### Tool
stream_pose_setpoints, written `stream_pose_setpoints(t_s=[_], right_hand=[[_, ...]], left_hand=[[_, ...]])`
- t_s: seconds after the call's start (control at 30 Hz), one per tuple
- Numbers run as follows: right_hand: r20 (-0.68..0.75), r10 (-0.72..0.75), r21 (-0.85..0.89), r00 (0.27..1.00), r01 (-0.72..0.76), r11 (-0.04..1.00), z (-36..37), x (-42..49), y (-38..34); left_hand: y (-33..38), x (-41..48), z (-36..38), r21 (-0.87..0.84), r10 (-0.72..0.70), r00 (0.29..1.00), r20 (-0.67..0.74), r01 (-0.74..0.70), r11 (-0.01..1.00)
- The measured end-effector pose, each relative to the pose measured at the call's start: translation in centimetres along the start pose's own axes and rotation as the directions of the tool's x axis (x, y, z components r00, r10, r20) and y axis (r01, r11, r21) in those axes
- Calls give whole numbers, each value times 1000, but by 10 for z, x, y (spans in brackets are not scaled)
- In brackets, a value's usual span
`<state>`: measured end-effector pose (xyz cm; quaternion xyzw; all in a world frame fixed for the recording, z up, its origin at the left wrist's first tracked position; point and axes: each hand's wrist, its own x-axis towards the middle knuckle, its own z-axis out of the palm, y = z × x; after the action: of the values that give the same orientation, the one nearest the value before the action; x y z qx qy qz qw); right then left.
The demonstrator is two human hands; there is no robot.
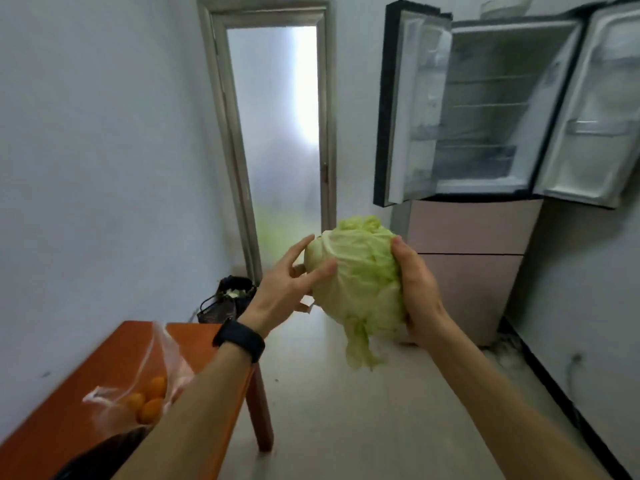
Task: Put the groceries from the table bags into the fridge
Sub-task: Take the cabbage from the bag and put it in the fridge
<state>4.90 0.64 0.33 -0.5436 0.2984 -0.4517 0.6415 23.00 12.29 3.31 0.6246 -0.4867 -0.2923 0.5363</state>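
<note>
Cabbage (360, 275) in mid-air between table (104, 362) and fridge (485, 116), well short of open doors. Right hand (415, 292) cups it, fingers curled round (likely bearing weight). Left hand (287, 289) fingers straight, spread, touching far side to steady. Bag of oranges (147, 398) on table.
</note>
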Motion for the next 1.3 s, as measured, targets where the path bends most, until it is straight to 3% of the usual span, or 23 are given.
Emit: stream_pose_setpoints(t_s=[0.1,0.17,0.3,0.43,0.57,0.63,0.73,1.03,1.3], right_hand=[[-28,77,75,997,-74,994,-57,25,-18],[-109,106,97,988,-95,991,-86,40,-24],[-288,130,59,949,-118,991,-141,73,-34],[-195,94,45,976,-87,995,-190,113,-43],[-72,-59,-169,996,46,985,-233,162,-58],[0,-156,-279,988,150,949,-250,193,-64],[-10,-290,-294,957,274,916,-270,250,-69],[-294,-537,-342,791,438,832,-332,417,-99],[-146,-605,-393,783,516,761,-441,545,-128]], left_hand=[[3,43,69,366,162,983,-91,-118,923],[3,70,115,464,232,967,-109,-157,872],[5,123,188,103,190,979,-72,-182,978],[10,180,230,-66,235,970,-63,-239,969],[17,253,262,-201,251,963,-96,-265,943],[21,298,275,-231,251,964,-92,-266,936],[33,370,294,-244,262,964,-50,-266,932],[80,556,381,-356,189,981,43,-162,920],[106,689,475,-446,152,988,34,-121,887]])
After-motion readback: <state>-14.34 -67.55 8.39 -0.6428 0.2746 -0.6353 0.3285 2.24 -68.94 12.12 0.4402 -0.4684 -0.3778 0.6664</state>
